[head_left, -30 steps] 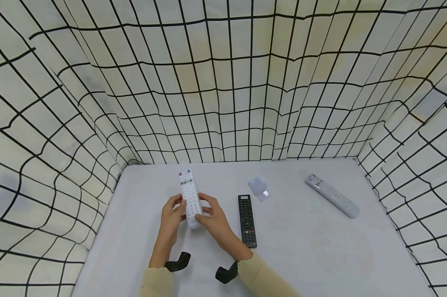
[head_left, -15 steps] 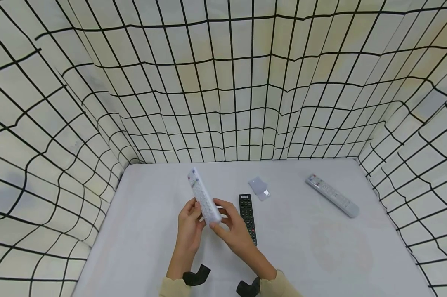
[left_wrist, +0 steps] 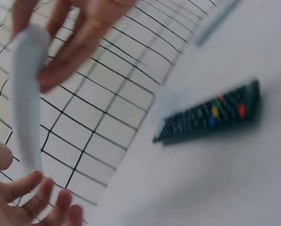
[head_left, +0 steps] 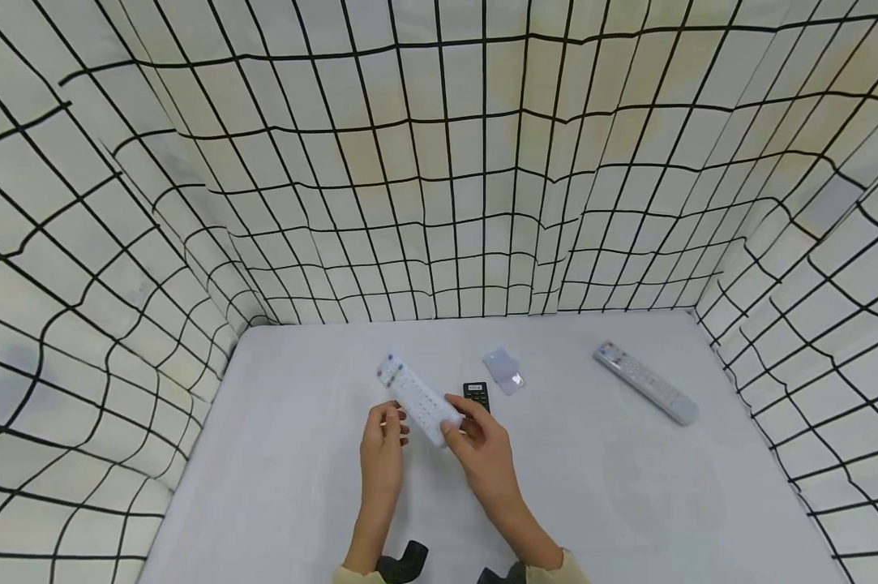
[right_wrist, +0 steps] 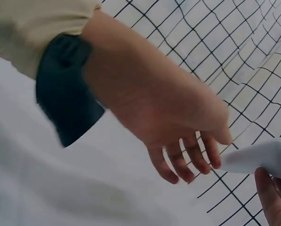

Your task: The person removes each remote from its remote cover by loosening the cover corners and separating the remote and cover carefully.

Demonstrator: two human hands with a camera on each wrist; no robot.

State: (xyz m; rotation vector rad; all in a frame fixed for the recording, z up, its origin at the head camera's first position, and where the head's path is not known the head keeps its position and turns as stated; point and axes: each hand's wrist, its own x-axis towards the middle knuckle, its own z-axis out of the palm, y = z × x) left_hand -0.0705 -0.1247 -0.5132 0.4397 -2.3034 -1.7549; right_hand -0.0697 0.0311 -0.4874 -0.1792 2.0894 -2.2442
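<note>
- Head view: the right hand pinches the near end of a white remote, thumb on top, holding it above the counter, its far end pointing left.
- The left hand is just left of the white remote, its fingers loosely bent.
- Beyond the right hand, which partly covers it, lies a black remote; farther off is a clear packet, and at the far right a pale grey remote.
- Left wrist view: the right hand grips one end of the white remote; the left hand's fingers are by the other, contact unclear. The black remote shows coloured buttons.
- Right wrist view: a tan sleeve and dark band sit behind the left hand.
</note>
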